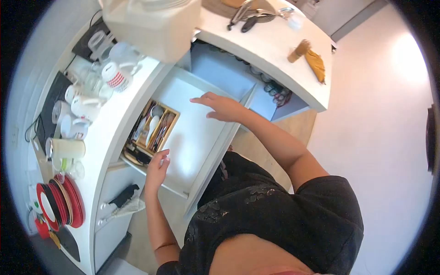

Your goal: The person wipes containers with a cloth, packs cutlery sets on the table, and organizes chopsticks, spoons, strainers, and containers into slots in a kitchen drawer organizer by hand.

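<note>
A white drawer (201, 137) is pulled out in front of my body. In its left part lies a wooden cutlery tray (172, 120) holding spoons and other utensils, among them a white spoon (152, 127). Dark-handled items (137, 155) lie beside the tray's near end. My left hand (158, 168) hovers by the near end of the tray, fingers loosely apart, holding nothing. Over the bare right part of the drawer, my right hand (219, 107) stretches its fingers out with nothing in them.
Mugs and glasses (85, 106) crowd the left counter, near stacked red and black plates (68, 201). A large cream container (149, 30) stands at the corner. Tongs (239, 14), a bamboo whisk (299, 50) and a mustard cloth (315, 66) lie on the far counter. Below it, an open compartment (215, 64) holds jars.
</note>
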Available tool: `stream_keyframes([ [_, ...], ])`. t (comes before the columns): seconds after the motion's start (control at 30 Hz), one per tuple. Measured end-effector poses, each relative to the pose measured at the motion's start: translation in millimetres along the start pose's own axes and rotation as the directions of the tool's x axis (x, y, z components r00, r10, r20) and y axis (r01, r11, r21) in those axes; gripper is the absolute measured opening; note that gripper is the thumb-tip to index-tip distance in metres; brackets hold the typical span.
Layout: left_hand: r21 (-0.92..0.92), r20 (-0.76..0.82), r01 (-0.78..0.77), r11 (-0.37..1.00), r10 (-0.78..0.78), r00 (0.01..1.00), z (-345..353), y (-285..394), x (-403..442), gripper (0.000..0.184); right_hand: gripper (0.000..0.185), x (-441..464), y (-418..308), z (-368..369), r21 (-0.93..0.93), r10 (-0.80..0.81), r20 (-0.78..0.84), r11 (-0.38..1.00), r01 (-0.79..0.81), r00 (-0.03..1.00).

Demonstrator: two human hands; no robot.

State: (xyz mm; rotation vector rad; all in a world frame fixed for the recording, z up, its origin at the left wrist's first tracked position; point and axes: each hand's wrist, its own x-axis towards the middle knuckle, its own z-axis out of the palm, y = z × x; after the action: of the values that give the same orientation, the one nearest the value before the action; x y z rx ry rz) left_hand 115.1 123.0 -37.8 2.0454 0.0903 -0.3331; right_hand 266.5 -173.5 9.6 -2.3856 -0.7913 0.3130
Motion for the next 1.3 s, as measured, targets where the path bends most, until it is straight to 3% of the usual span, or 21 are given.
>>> stream_keyframes([
  [0.07,0.045,0.019,-0.135,0.990,0.135,0.991,5.7,17.4,19.5,0.027,0.036,-28.8,-7.4,-31.6,0.008,-0.064,-0.071,0.998,0.065,0.995],
  [0.2,0.056,0.012,-0.245,0.968,0.245,0.969,27.4,73.6,58.6,0.025,0.032,-79.9,-8.5,-103.4,-0.080,0.026,-0.012,0.996,-0.027,1.000],
  [0.3,0.080,0.032,-0.294,0.953,0.292,0.956,51.1,136.0,86.6,0.023,0.030,-117.9,9.4,-168.0,-0.009,-0.007,-0.270,1.000,0.004,0.963],
  [0.4,0.085,0.043,-0.340,0.937,0.337,0.941,80.3,184.4,118.0,0.022,0.031,-136.5,59.4,-237.1,0.151,0.043,-0.593,0.987,0.058,0.804],
  [0.47,0.091,0.046,-0.360,0.929,0.357,0.933,101.4,215.3,140.8,0.021,0.036,-132.6,108.6,-288.1,0.320,0.266,-0.711,0.947,-0.037,0.651],
  [0.53,0.050,0.034,-0.419,0.906,0.418,0.908,124.3,245.6,166.3,0.020,0.060,-111.6,179.0,-324.7,0.377,0.354,-0.738,0.923,-0.084,0.575],
  [0.57,0.059,0.022,-0.404,0.913,0.404,0.915,136.6,259.8,178.7,0.020,0.060,-97.7,216.7,-336.2,0.385,0.353,-0.728,0.920,-0.074,0.588],
  [0.63,0.028,0.013,-0.472,0.881,0.472,0.882,158.7,285.8,201.5,0.019,0.089,-65.5,286.8,-345.4,0.225,0.387,-0.723,0.915,-0.335,0.572],
  [0.67,0.042,-0.012,-0.452,0.891,0.453,0.891,168.2,297.5,209.6,0.019,0.089,-52.8,313.8,-346.5,0.227,0.377,-0.709,0.922,-0.313,0.596],
  [0.73,0.102,0.006,-0.553,0.827,0.555,0.832,183.2,316.2,218.2,0.018,0.107,-26.0,347.2,-348.4,0.066,0.270,-0.784,0.932,-0.356,0.560],
  [0.77,0.112,-0.036,-0.520,0.847,0.526,0.850,187.2,322.8,217.5,0.018,0.109,-17.0,354.3,-347.1,0.113,0.290,-0.795,0.934,-0.340,0.533],
  [0.9,0.125,-0.111,-0.406,0.905,0.419,0.901,183.3,329.7,225.5,0.017,0.103,3.4,363.0,-349.8,0.136,0.268,-0.744,0.958,-0.254,0.612],
  [1.03,0.063,-0.179,-0.419,0.906,0.423,0.888,181.4,320.2,245.7,0.017,0.080,3.6,378.4,-349.2,-0.040,0.145,-0.740,0.965,-0.258,0.657],
  [1.07,0.053,-0.196,-0.446,0.894,0.447,0.873,181.5,316.6,243.9,0.017,0.082,3.6,382.2,-352.6,0.054,0.198,-0.711,0.972,-0.229,0.675],
  [1.1,0.110,-0.195,-0.468,0.877,0.480,0.855,181.5,313.3,243.2,0.018,0.081,1.1,352.3,-358.5,0.090,0.344,-0.686,0.915,-0.394,0.642],
  [1.13,0.163,-0.193,-0.478,0.863,0.503,0.842,183.6,308.5,238.7,0.018,0.064,5.8,376.8,-362.1,-0.016,0.139,-0.779,0.970,-0.242,0.611],
  [1.17,0.130,-0.223,-0.451,0.883,0.469,0.854,190.4,303.0,232.8,0.018,0.042,1.1,351.7,-382.2,0.194,0.106,-0.667,0.980,0.034,0.737],
  [1.23,0.104,-0.288,-0.397,0.912,0.410,0.865,187.6,292.3,214.2,0.018,0.031,-8.3,307.7,-394.6,0.409,0.218,-0.704,0.902,0.136,0.676],
  [1.27,0.050,-0.286,-0.334,0.941,0.334,0.898,187.1,289.5,202.2,0.018,0.034,-19.2,275.1,-405.1,0.467,0.067,-0.691,0.801,0.374,0.719],
  [1.3,0.004,-0.271,-0.280,0.960,0.270,0.924,184.7,285.9,193.7,0.019,0.045,-31.5,245.4,-409.5,0.459,-0.031,-0.675,0.765,0.452,0.737],
])
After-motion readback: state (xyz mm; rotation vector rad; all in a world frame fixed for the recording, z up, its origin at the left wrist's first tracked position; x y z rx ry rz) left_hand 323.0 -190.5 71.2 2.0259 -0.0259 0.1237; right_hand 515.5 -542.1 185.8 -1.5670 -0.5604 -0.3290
